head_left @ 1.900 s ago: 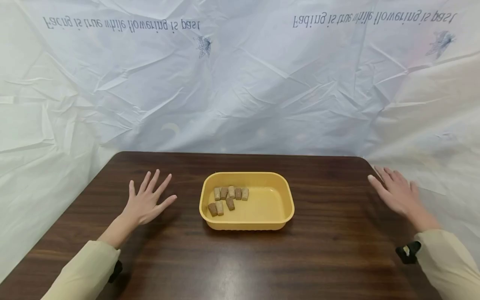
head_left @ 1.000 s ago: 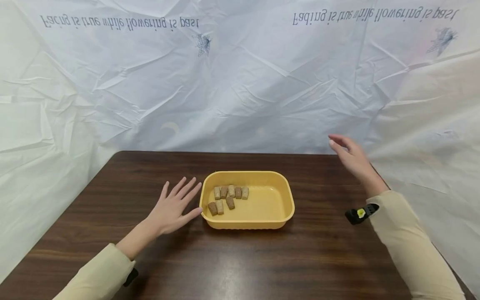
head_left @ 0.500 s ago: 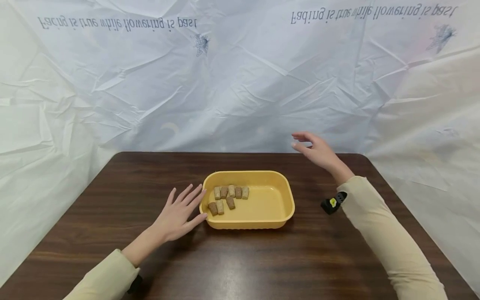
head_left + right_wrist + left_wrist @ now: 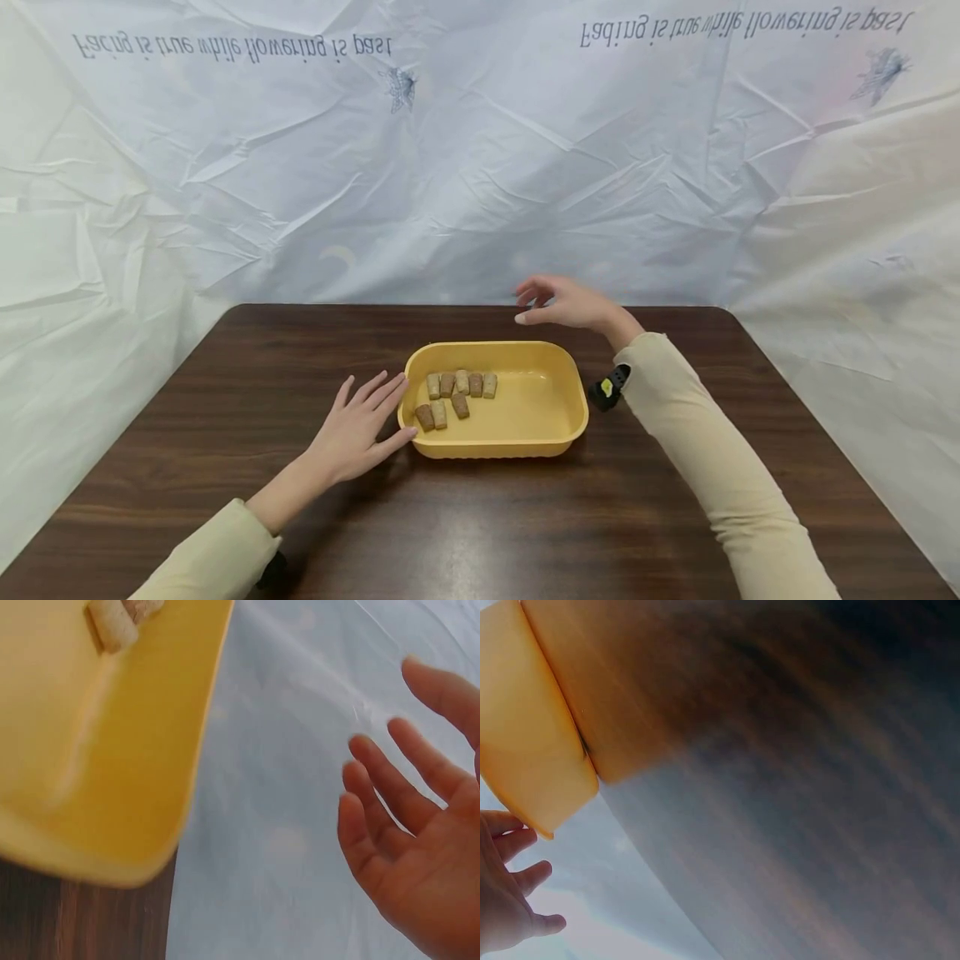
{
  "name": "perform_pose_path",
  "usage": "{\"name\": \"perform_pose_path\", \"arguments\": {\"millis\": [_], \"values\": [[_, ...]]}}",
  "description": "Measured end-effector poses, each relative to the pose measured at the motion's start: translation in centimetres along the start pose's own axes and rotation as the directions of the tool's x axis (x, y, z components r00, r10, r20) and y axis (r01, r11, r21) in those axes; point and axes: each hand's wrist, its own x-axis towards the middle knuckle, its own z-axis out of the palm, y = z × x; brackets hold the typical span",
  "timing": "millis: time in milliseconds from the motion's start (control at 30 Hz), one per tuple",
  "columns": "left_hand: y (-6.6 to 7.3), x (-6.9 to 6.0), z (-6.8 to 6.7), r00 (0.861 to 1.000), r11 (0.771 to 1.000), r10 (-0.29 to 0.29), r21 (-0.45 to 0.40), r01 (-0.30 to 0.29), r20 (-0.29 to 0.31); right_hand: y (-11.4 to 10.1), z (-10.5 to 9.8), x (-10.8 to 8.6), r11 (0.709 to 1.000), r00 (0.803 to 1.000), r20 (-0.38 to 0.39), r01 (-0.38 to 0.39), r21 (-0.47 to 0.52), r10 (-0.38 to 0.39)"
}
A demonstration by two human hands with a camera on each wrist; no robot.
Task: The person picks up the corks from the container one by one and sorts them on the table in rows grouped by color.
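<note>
A yellow rectangular tray (image 4: 495,450) stands on the table. In its left half lie several tapered cork stoppers, some light tan (image 4: 490,385), others darker brown (image 4: 460,406). My left hand (image 4: 347,437) is at the tray's left end with fingers spread, fingertips and thumb at the rim. From the left wrist view, the fingertips of that hand (image 4: 506,892) meet the tray's outer edge (image 4: 536,720). Over the tray's far side hovers my right hand (image 4: 566,304), fingers loosely bent. The right wrist view has that hand (image 4: 427,847) holding nothing, apart from the tray (image 4: 142,772).
The dark brown wooden table (image 4: 465,533) has rounded far corners. Behind it and at both sides hangs a wrinkled white sheet (image 4: 450,183) with printed lettering. A black strap (image 4: 611,387) is on the right wrist.
My right hand has swept left from beyond the table's right edge to above the tray's far side, fingers bending more. My left hand came right to the tray's rim, then stayed there.
</note>
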Motion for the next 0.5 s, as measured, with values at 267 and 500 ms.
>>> {"name": "perform_pose_path", "arguments": {"millis": [267, 500], "values": [[0.0, -0.1, 0.0, 1.000, 1.000, -0.004, -0.001, 0.004, 0.004, -0.6, 2.4, 2.1, 0.996, 0.981, 0.194, -0.039, 0.082, 0.022], [0.0, 0.0, 0.0, 1.000, 1.000, 0.004, 0.006, -0.004, -0.014, -0.6, 4.0, 3.4, 0.990, 0.960, 0.269, -0.103, 0.095, 0.074]]}}
